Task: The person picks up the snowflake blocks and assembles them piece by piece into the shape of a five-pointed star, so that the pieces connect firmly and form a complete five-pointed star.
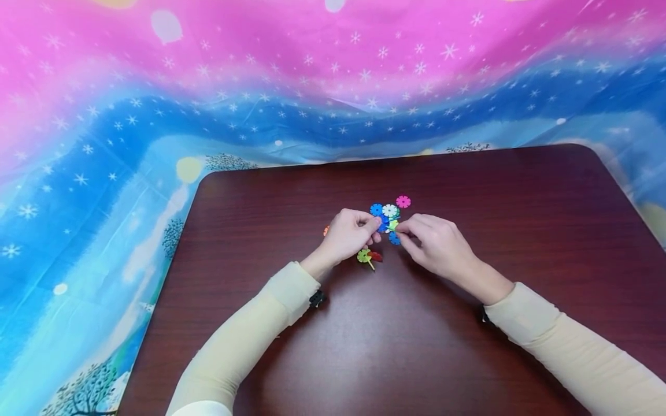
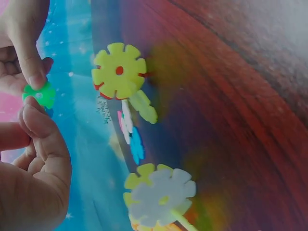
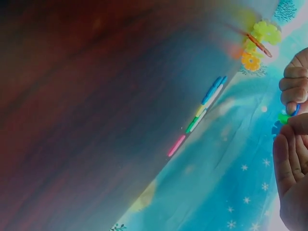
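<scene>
My left hand point(image 1: 351, 234) pinches a blue notched flower-shaped disc point(image 1: 384, 223) between thumb and fingers. Facing it, my right hand point(image 1: 439, 245) pinches a bright green disc point(image 2: 45, 96) of the same kind. The two pieces meet between the fingertips, above the table; fingers hide much of the joint. Another blue disc point(image 3: 276, 128) shows right beside the green piece in the right wrist view.
Beyond the hands lie a pink disc point(image 1: 403, 201), a white disc point(image 1: 389, 210) and a blue disc point(image 1: 376, 210). A yellow-green disc point(image 1: 363, 255) and a red disc point(image 1: 375, 256) sit nearer, below the left hand. An orange disc point(image 1: 326, 231) peeks out left. Patterned cloth point(image 1: 333, 69) hangs behind the brown table point(image 1: 468, 358).
</scene>
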### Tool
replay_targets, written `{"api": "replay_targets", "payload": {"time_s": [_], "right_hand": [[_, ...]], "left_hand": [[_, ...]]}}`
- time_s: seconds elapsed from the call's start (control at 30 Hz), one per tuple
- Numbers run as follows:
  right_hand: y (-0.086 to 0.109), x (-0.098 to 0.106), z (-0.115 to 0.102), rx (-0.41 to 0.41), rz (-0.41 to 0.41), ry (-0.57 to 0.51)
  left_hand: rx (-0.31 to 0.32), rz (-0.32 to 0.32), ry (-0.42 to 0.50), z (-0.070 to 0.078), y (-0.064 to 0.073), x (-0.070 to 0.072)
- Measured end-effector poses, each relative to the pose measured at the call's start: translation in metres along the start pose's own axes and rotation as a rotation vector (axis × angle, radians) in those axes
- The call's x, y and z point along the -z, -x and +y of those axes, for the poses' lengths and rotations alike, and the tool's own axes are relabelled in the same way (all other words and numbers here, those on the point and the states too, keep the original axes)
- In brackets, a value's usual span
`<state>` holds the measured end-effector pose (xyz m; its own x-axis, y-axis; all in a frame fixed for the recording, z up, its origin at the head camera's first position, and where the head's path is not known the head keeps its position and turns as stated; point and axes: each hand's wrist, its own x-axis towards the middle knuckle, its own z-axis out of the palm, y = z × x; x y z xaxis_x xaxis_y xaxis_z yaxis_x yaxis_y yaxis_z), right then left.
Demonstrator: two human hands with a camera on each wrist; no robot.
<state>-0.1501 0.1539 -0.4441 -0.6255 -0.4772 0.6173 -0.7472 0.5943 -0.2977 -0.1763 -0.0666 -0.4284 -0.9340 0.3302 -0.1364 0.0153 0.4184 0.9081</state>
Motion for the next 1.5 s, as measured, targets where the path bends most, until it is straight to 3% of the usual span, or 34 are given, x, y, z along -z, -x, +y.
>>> {"api": "replay_targets", "payload": {"time_s": [0.27, 0.5, 0.63, 0.8, 0.9, 1.13, 1.3, 1.5], "right_hand": [[-0.004, -0.001, -0.003, 0.007, 0.041, -0.033], [-0.005, -0.001, -0.008, 0.003, 0.001, -0.006], [-0.007, 0.001, -0.006, 0.008, -0.090, 0.017], [-0.006, 0.005, 0.005, 0.003, -0.200, 0.027], [-0.004, 0.008, 0.015, -0.045, -0.239, 0.036], [-0.005, 0.004, 0.033, -0.177, -0.387, 0.056], [-0.008, -0.003, 0.038, -0.274, -0.524, 0.086], [-0.011, -0.011, 0.039, -0.320, -0.604, 0.123]], "left_hand": [[-0.017, 0.029, -0.027, 0.009, 0.004, 0.005], [-0.017, 0.011, -0.068, 0.005, 0.006, 0.005], [-0.005, -0.042, -0.050, -0.002, 0.007, 0.010], [0.009, -0.088, -0.096, -0.010, 0.015, 0.022], [0.016, -0.116, -0.156, -0.014, 0.023, 0.032], [0.045, -0.257, -0.313, -0.022, 0.047, 0.051], [0.036, -0.310, -0.423, -0.028, 0.055, 0.051], [0.026, -0.303, -0.533, -0.035, 0.059, 0.046]]}}
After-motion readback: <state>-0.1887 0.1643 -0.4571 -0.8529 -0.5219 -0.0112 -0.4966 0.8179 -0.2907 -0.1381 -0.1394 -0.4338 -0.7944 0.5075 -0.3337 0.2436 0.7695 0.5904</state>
